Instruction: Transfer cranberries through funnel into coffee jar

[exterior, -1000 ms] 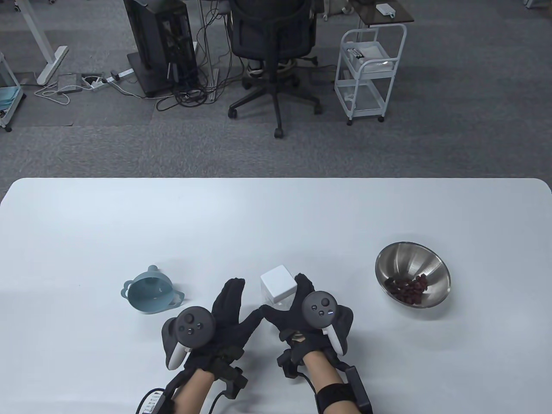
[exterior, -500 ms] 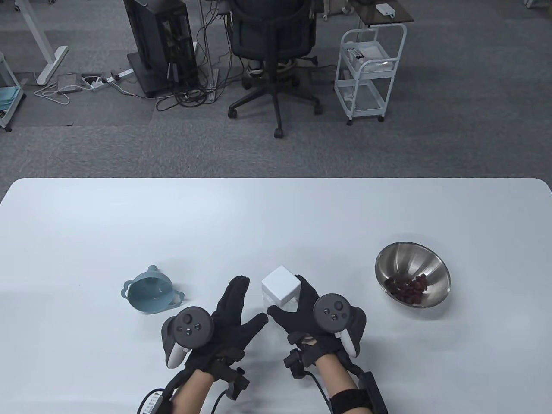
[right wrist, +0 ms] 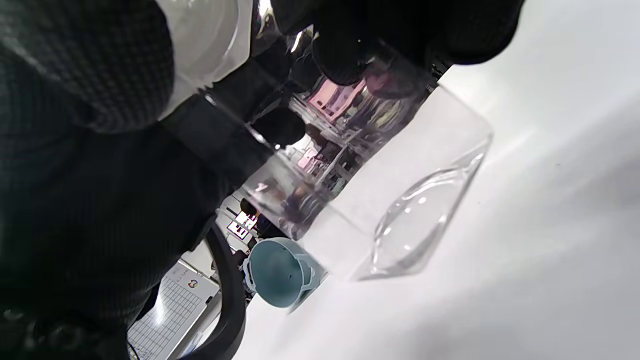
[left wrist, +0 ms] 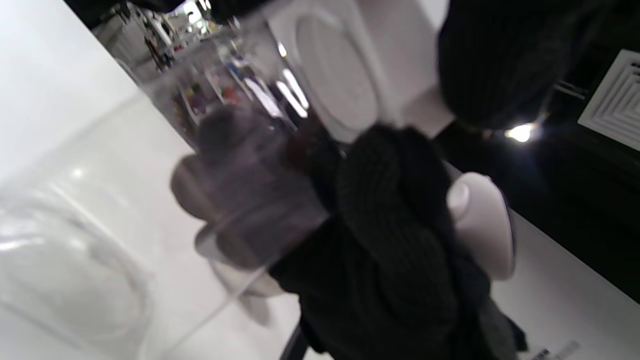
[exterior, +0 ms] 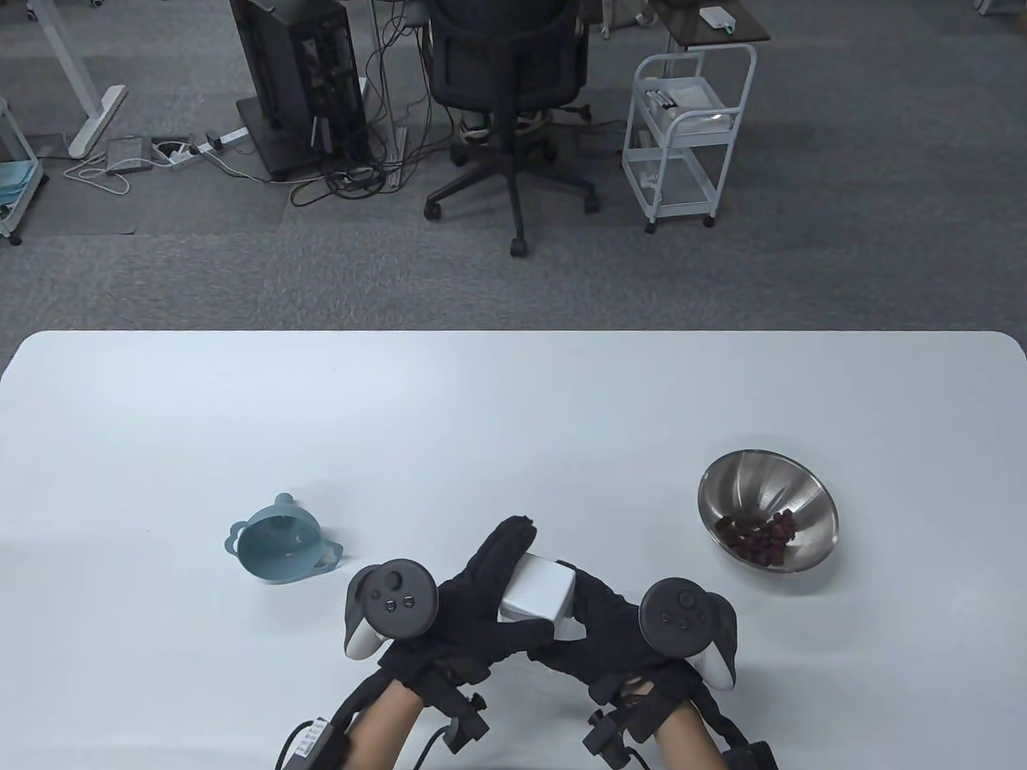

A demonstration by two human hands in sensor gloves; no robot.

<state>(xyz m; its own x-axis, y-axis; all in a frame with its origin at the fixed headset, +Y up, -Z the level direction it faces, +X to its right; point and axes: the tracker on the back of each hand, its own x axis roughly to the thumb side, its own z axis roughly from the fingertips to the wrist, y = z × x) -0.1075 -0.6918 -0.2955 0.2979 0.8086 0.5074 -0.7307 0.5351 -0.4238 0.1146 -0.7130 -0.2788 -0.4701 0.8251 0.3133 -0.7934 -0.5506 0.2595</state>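
1. Table view: jar (exterior: 536,592), clear with a white lid (exterior: 539,595), lies tilted between both hands near the table's (exterior: 513,417) front edge.
2. Left hand (exterior: 473,597) fingers wrap over the lid; right hand (exterior: 598,634) fingers grip the jar body.
3. Funnel (exterior: 278,544) sits left; bowl (exterior: 766,511) of cranberries (exterior: 758,536) right.

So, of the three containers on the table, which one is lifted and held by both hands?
The clear coffee jar with the white lid: left hand and right hand hold it tilted. The blue funnel and the steel bowl sit untouched.
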